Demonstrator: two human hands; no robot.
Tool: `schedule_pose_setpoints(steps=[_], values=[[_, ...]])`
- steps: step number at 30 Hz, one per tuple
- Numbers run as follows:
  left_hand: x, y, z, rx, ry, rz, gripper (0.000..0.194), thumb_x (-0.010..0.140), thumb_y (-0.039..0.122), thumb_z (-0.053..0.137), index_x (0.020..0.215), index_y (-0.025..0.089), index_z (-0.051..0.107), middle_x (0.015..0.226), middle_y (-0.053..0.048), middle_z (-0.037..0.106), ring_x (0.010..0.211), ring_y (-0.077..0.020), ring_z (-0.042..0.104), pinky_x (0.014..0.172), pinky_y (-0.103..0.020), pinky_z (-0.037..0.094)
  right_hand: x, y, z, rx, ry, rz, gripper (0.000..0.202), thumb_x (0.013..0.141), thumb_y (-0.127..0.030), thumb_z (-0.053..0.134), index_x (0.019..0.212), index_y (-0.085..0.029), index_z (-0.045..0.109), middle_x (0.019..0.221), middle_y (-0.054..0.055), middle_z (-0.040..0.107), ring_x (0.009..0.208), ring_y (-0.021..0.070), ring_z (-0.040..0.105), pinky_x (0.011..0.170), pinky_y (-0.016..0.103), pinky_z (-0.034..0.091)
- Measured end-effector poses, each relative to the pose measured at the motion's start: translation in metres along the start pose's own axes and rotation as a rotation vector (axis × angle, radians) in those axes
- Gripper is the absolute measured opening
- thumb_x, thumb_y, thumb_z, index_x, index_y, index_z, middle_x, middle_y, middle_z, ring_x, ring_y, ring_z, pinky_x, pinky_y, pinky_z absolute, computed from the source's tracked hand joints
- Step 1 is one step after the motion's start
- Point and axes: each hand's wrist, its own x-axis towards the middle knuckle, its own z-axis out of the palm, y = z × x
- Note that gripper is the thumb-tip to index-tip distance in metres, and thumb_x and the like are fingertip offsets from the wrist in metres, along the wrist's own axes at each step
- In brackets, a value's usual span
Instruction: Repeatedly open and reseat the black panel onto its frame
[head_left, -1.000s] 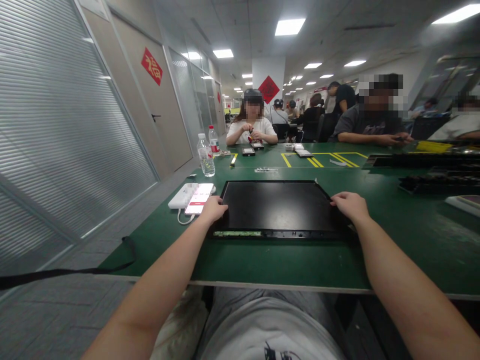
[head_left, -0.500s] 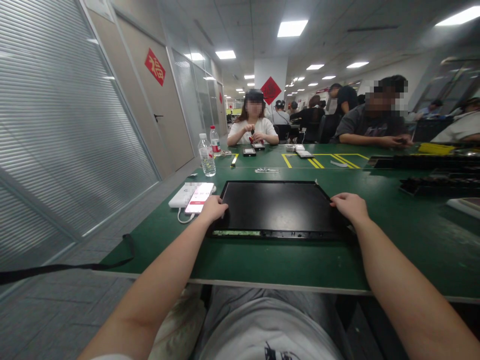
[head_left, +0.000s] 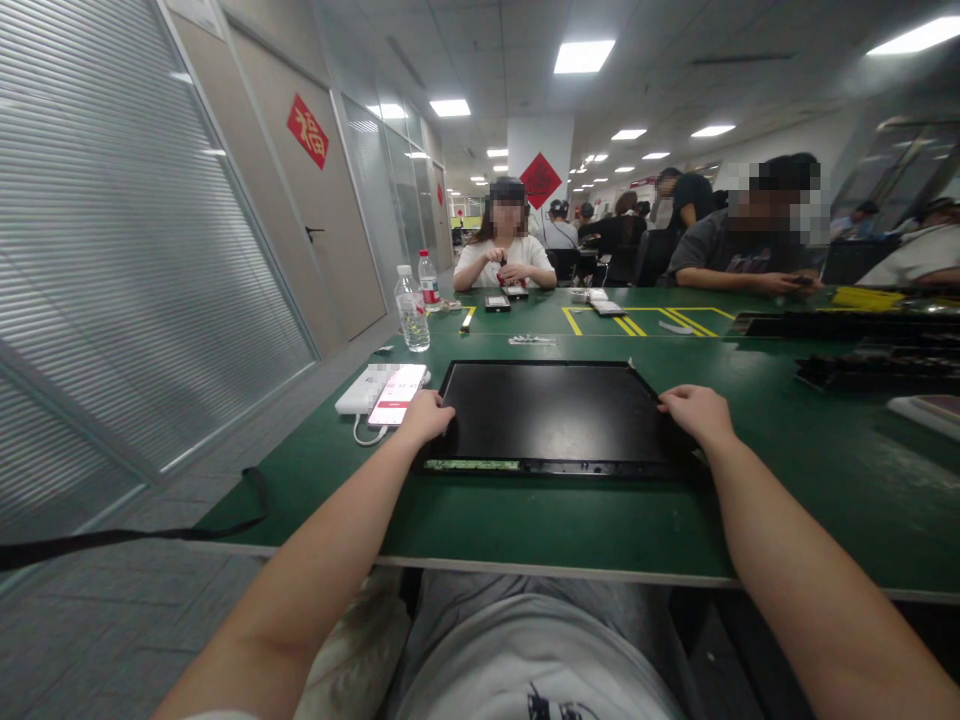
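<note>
In front of me a black flat screen panel (head_left: 555, 410) lies face up on the green table (head_left: 540, 525). Along its near edge runs an exposed strip with a green circuit board (head_left: 472, 466) at the left. My left hand (head_left: 429, 418) is closed on the panel's left edge, thumb on top. At the right edge my right hand (head_left: 697, 412) pinches the panel's rim; its fingers are partly hidden underneath. Close to my left hand lie a lit phone (head_left: 396, 392) and a white power bank (head_left: 356, 392) with a white cable.
Two water bottles, a clear one (head_left: 413, 310) and a red-capped one (head_left: 428, 278), stand at the back left. Dark strip-like parts (head_left: 870, 370) lie at the right. A person (head_left: 505, 250) sits opposite, another person (head_left: 742, 250) at the far right. A black strap (head_left: 255, 500) hangs over the left edge.
Both hands keep their places on the panel's sides, and the panel stays where it was. The view has shifted very slightly.
</note>
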Motion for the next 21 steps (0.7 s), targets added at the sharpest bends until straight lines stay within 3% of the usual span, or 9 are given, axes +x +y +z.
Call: schedule_pose_setpoints(steps=[12,21], values=[[0.0018,0.0006,0.0011,0.111,-0.010,0.034,0.009,0.079,0.016,0.066,0.071,0.016,0.071,0.086,-0.012,0.074,0.087,-0.0273,0.070,0.075,-0.031,0.051,-0.0030,-0.0024,-0.0011,-0.014,-0.014,0.011,0.020,0.076,-0.029,0.060,0.081,-0.025,0.079,0.084,0.007,0.078,0.093,0.0295,0.071,0.082,0.038,0.053],[-0.0031,0.0050,-0.0004,0.312,-0.012,0.126,0.017,0.088,0.023,0.063,0.088,0.012,0.076,0.111,-0.021,0.072,0.110,-0.0314,0.069,0.094,-0.031,0.053,-0.0028,-0.0020,-0.0007,0.006,-0.004,0.012,0.021,0.074,-0.029,0.061,0.083,-0.024,0.080,0.084,0.008,0.078,0.090,0.0288,0.071,0.079,0.037,0.053]])
